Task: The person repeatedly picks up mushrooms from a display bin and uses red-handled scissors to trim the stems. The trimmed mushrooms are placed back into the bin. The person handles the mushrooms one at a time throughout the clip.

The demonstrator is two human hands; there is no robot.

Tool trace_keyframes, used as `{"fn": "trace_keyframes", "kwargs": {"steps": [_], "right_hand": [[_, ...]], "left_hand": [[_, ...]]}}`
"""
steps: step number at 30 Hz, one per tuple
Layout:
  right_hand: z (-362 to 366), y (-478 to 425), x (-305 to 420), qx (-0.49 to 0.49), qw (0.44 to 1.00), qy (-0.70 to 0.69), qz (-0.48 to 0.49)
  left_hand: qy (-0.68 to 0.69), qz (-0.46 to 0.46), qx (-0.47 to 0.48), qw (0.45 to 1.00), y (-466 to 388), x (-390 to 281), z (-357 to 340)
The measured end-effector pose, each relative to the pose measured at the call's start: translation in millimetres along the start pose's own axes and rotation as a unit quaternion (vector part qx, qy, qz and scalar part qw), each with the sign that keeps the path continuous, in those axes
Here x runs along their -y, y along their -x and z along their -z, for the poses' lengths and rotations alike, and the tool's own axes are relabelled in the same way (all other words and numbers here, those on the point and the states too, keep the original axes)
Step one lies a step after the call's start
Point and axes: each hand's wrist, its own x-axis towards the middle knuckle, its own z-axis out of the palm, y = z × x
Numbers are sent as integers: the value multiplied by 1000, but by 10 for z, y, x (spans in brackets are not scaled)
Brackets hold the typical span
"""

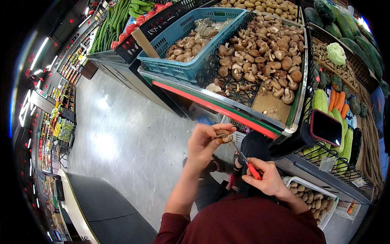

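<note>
A brown mushroom (223, 136) is pinched between the thumb and fingers of my left hand (203, 143), above the floor in front of the display stand. My right hand (265, 177) grips a knife (253, 170) by its red handle. The narrow blade points up and left, and its tip meets the mushroom's stem side. Just beyond my hands, loose shiitake mushrooms (262, 52) are heaped in a metal-edged display bin (225, 102). A blue plastic crate (182, 68) stands in the bin's left part, holding more mushrooms (189, 45) and a paler clump at its far end.
A dark smartphone (326, 130) rests over the right-hand rack, beside carrots (337, 102) and green squash (346, 149). By my right elbow, a white crate (330, 210) holds potatoes. A dark counter (106, 210) stands at the lower left. A cardboard piece (271, 105) lies in the bin's near corner.
</note>
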Motion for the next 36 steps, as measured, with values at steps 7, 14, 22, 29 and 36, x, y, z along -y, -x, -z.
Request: {"fn": "trace_keyframes", "kwargs": {"steps": [7,14,22,29,36], "right_hand": [[-55,17,-24,-10,998,55,35],[-152,-14,-106,25,999,30,27],[-333,-42,-304,-97,990,-89,49],[-376,-484,-214,-175,964,9,199],[-366,-413,-332,-155,972,35,170]], "left_hand": [[-25,31,-7,999,123,-110,89],[-27,55,-1,998,301,-129,300],[59,127,-52,989,318,-61,178],[24,255,-28,966,438,15,53],[-97,333,-11,938,383,-41,-8]]}}
